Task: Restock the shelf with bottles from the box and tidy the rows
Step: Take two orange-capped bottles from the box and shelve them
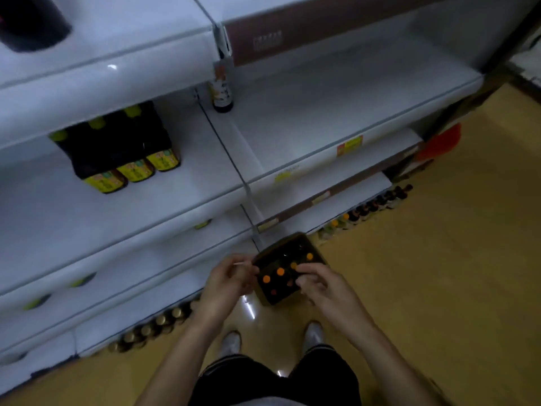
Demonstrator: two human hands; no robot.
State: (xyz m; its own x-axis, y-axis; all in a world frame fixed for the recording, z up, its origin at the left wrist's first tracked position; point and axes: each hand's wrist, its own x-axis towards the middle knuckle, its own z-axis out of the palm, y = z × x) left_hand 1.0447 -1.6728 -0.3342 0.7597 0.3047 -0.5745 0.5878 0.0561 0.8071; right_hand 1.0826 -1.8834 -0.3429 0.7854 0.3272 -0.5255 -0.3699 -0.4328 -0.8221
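A dark box [292, 240] of several orange-capped bottles [280, 271] sits on the floor at the foot of the white shelf [322, 92]. Both my hands hover in front of it. My left hand [227, 281] pinches a thin pale strip at the box's left edge; what the strip is cannot be made out. My right hand [323, 285] has its fingers curled over the box's right side, and whether they hold anything is hidden. One lone dark bottle [223, 93] stands on the right-hand shelf board by the divider.
Three dark bottles with yellow caps and labels [128, 150] stand on the left shelf board. Gold-capped bottles [152, 326] line the bottom left, and another row [369, 210] lines the bottom right. My feet [231, 342] stand on the tan floor [439, 273].
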